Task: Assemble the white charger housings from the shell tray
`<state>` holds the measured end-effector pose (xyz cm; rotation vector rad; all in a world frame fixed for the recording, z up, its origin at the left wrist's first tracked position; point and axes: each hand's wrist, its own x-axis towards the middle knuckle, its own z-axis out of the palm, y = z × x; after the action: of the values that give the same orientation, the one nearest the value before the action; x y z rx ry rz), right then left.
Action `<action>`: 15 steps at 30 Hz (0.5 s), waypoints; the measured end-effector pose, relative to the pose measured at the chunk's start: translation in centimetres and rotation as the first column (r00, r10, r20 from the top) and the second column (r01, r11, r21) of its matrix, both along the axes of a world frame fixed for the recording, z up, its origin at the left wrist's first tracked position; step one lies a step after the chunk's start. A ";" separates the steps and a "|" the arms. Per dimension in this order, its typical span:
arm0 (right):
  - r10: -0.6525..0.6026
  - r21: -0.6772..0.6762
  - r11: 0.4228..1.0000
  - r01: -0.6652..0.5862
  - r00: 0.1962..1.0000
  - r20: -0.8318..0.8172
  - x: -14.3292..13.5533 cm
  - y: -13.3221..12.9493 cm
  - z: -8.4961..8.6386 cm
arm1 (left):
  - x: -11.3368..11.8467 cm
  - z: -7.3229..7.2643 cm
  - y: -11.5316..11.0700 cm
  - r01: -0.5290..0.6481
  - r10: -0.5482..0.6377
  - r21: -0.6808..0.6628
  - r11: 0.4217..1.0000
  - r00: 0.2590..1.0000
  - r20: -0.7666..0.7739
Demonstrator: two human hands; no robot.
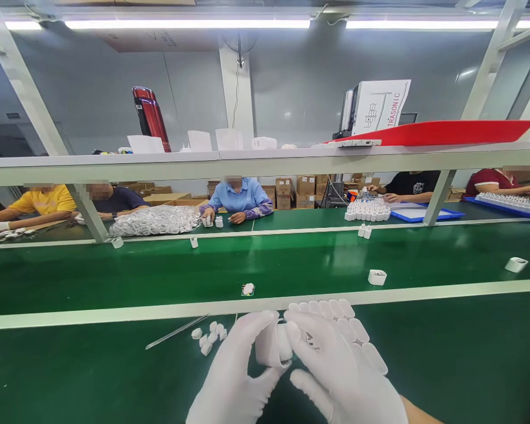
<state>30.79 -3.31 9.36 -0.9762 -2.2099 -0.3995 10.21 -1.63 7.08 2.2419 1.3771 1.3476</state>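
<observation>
White gloves cover both my hands. My left hand (242,365) grips a white plastic housing (267,347) between thumb and fingers, near the bench's front middle. My right hand (331,359) has its fingertips on a small white part at the housing's right side; the fingers hide much of that part. Just behind and right of my right hand lie rows of white rounded caps (347,307). Left of my left hand sits a loose group of small white pieces (212,338), with a thin clear strip (176,331) beside it.
A green conveyor belt (300,259) crosses ahead, carrying a small circuit piece (248,289) and white housings (377,277). Beyond it, a person in a blue shirt (236,197) and other people sit by a heap of bagged parts (156,221) and blue trays (450,214). A shelf (265,168) spans above.
</observation>
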 end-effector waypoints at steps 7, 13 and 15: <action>0.053 -0.090 0.994 -0.059 0.996 -0.066 -0.5 -0.3 -0.5 | 0.5 0.8 -0.4 0.049 -0.047 -0.029 0.998 0.998 0.041; 0.153 -0.373 0.887 -0.274 0.934 -0.322 0.4 0.5 -0.4 | 0.9 0.6 -0.7 -0.001 0.016 -0.299 0.954 0.999 0.046; 0.069 -0.513 0.792 -0.331 0.883 -0.464 0.4 0.7 0.1 | 1.3 0.4 -1.1 -0.009 0.017 -0.358 0.934 1.000 0.021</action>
<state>31.23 -2.60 9.44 -0.9866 -2.0158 0.5928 11.48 -2.74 7.49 1.9722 1.4920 1.0216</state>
